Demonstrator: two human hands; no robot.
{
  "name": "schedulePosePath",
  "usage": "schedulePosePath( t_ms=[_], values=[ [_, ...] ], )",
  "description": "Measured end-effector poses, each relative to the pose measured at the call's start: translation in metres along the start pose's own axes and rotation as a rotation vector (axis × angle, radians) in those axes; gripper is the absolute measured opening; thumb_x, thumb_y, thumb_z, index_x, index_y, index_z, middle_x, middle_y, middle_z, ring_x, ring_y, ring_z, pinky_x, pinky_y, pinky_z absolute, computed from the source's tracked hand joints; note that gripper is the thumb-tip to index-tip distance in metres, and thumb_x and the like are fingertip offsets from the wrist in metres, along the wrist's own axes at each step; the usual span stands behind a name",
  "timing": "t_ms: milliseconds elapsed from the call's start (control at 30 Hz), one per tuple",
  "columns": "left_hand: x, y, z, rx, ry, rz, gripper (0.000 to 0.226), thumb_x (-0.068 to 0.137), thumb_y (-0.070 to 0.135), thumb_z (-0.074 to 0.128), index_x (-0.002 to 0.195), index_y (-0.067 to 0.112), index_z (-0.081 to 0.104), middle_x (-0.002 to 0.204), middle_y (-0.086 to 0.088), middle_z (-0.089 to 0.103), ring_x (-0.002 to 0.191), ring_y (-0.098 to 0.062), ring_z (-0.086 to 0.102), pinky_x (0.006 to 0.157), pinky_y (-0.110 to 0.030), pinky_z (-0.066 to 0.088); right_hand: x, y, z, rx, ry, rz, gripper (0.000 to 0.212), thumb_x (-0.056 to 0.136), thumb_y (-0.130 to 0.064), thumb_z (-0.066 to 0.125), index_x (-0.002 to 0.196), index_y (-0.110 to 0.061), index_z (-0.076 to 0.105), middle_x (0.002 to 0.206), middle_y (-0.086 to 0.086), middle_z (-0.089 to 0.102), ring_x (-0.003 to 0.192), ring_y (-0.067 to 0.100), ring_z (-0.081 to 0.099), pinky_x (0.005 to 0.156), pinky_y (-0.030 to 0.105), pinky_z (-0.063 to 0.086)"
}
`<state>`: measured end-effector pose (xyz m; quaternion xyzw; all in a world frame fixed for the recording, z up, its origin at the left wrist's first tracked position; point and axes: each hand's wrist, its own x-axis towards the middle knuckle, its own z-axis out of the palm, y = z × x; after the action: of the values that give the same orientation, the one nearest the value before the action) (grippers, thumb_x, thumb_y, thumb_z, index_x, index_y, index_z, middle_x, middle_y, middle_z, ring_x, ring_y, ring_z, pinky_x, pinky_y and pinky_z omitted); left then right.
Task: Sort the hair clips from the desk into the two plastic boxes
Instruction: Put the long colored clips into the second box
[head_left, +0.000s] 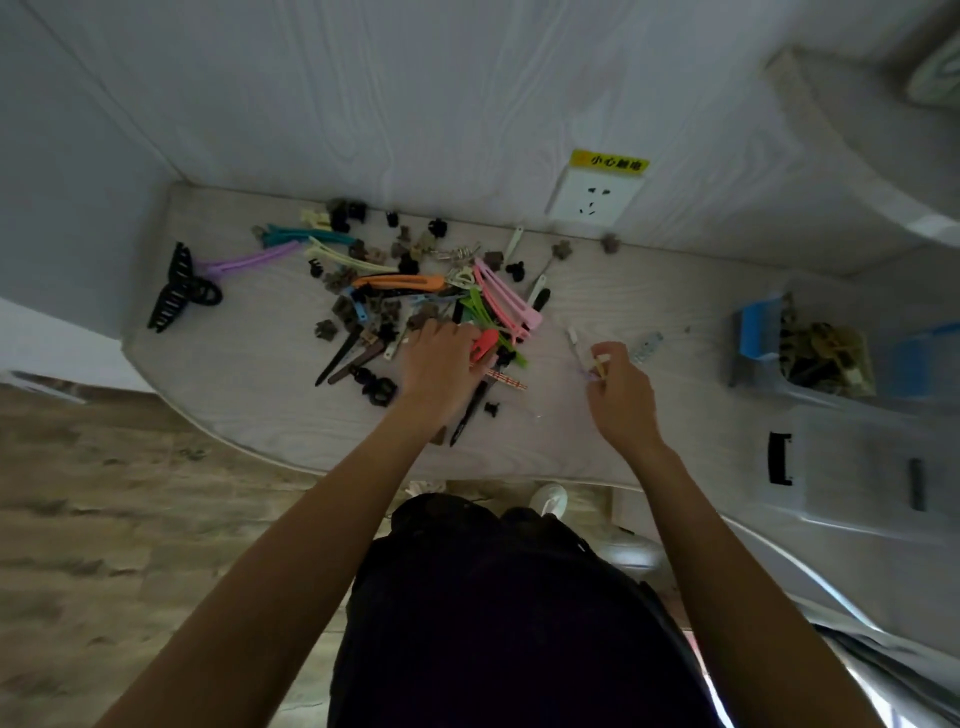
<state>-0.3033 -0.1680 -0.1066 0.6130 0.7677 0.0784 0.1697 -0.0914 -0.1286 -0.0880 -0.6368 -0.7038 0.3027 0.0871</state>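
Observation:
A heap of hair clips (400, 283) in many colours lies across the middle of the pale desk (249, 395). My left hand (439, 364) rests palm down on the near edge of the heap, fingers curled over a red clip (484, 344). My right hand (621, 392) hovers to the right of the heap and pinches a small pale clip (601, 364). A clear plastic box with blue handles (756, 332) at the right holds several brown and olive clips. A second clear box (862, 467) with black handles stands nearer, with little visible inside.
A large black claw clip (179, 288) lies apart at the desk's left end. A wall socket (595, 200) with a yellow label sits on the back panel. The desk's curved front edge runs just before my dark-clothed body. A wood-pattern floor lies at the left.

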Motion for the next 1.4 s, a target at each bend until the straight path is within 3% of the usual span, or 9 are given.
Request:
schedulePosePath(
  t_ms=[133,233,433,533,600,700,800,967,1400],
  values=[
    [0.001,0.002,-0.002,-0.144,-0.005,-0.047,0.024,0.084,0.044,0.06,0.099,0.025,0.059,0.098,0.003,0.066,0.103,-0.021,0.053,0.081,-0.033,0.043,0.011,-0.016,-0.004,0.03,0.042,-0.033,0.03,0.093,-0.006,0.046,0.123,-0.008,0.045,0.111,0.018,0.061,0.094,0.033,0.059,0.07,0.027,0.034],
    [0.003,0.005,-0.004,-0.127,-0.035,-0.066,0.027,0.083,0.044,0.062,0.102,0.025,0.062,0.099,0.002,0.067,0.105,-0.021,0.054,0.079,-0.032,0.044,0.026,-0.028,0.0,0.03,0.021,-0.06,0.035,0.093,-0.004,0.043,0.128,-0.007,0.041,0.111,0.018,0.06,0.095,0.031,0.058,0.07,0.028,0.036],
    [0.005,0.006,-0.001,-0.093,-0.079,0.089,0.035,0.083,0.045,0.062,0.102,0.017,0.061,0.108,-0.006,0.058,0.111,-0.026,0.046,0.093,-0.035,0.039,0.046,-0.036,0.002,-0.024,-0.063,-0.165,0.042,0.088,0.008,0.038,0.128,-0.004,0.042,0.124,0.02,0.051,0.108,0.033,0.051,0.083,0.034,0.04],
    [-0.003,0.004,-0.003,-0.303,-0.027,0.088,0.026,0.082,0.044,0.063,0.098,0.024,0.064,0.097,0.003,0.065,0.096,-0.019,0.055,0.084,-0.033,0.046,0.057,-0.046,0.003,-0.033,-0.077,-0.22,0.04,0.088,0.005,0.04,0.125,-0.008,0.043,0.119,0.019,0.051,0.099,0.032,0.052,0.071,0.032,0.037],
    [-0.013,0.005,-0.013,-0.499,0.054,0.025,0.02,0.084,0.038,0.063,0.098,0.024,0.065,0.092,0.006,0.068,0.083,-0.012,0.06,0.076,-0.034,0.052,0.066,-0.056,0.006,-0.048,-0.103,-0.231,0.038,0.09,0.001,0.039,0.126,-0.009,0.042,0.123,0.018,0.05,0.102,0.032,0.053,0.076,0.034,0.041],
    [-0.017,0.002,-0.035,-0.616,0.205,-0.082,0.025,0.091,0.031,0.055,0.11,0.015,0.054,0.088,-0.001,0.065,0.072,-0.016,0.058,0.061,-0.032,0.048,0.08,-0.069,0.013,-0.16,-0.16,-0.205,0.037,0.094,-0.005,0.038,0.13,-0.008,0.04,0.132,0.018,0.047,0.109,0.035,0.053,0.085,0.039,0.044],
    [-0.004,-0.011,-0.042,-0.471,0.23,-0.077,0.029,0.095,0.03,0.048,0.117,0.01,0.048,0.086,-0.001,0.059,0.069,-0.019,0.054,0.051,-0.023,0.035,0.089,-0.078,0.022,-0.248,-0.199,-0.215,0.033,0.096,-0.012,0.04,0.129,-0.006,0.041,0.128,0.019,0.048,0.107,0.035,0.053,0.083,0.038,0.044],
    [0.021,-0.027,-0.029,-0.073,-0.176,-0.069,0.053,0.087,0.04,0.057,0.131,0.015,0.042,0.128,-0.008,0.05,0.118,-0.025,0.049,0.089,-0.037,0.044,0.092,-0.086,0.03,-0.403,-0.27,-0.215,0.055,0.089,-0.041,0.055,0.126,-0.003,0.042,0.125,0.017,0.048,0.105,0.033,0.055,0.079,0.039,0.047],
    [0.04,-0.023,-0.033,0.054,-0.154,-0.083,0.041,0.091,0.042,0.051,0.121,0.015,0.058,0.125,-0.011,0.057,0.124,-0.03,0.042,0.092,-0.043,0.045,0.092,-0.073,0.018,-0.418,-0.216,-0.168,0.045,0.082,-0.041,0.064,0.116,-0.013,0.053,0.107,0.014,0.062,0.091,0.03,0.061,0.064,0.031,0.042]
  ],
)
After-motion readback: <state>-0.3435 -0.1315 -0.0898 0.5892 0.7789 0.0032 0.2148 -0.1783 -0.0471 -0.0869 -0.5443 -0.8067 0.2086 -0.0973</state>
